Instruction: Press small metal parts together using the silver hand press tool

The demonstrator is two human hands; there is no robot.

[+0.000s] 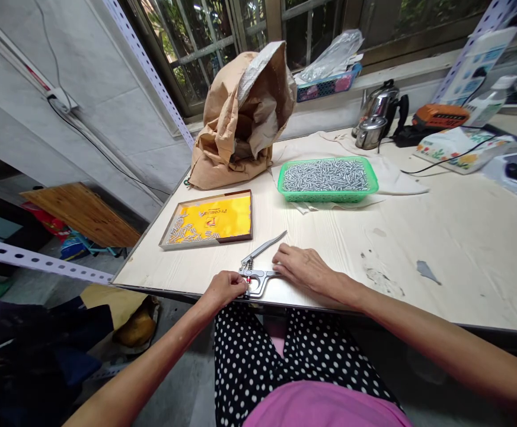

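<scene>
A grey metal hand press plier [262, 279] with a spring and a small red part at its jaw lies near the front edge of the table. Its long lever [265, 244] is raised, pointing up and to the right. My left hand [225, 287] pinches at the jaw beside the red part; what sits between the fingertips is too small to make out. My right hand [303, 267] has its fingers curled over the end of the fixed handle, below the raised lever. Small silver metal pieces lie in a shallow box [236, 216] with a yellow bottom, beyond my left hand.
A green plastic basket [329, 197] full of small metal pieces stands beyond my right hand. Behind the box is a crumpled brown paper bag [223, 136]. A metal kettle [380, 101], an orange-black battery [440, 117] and a flowered tissue pack [463, 148] stand at the back right.
</scene>
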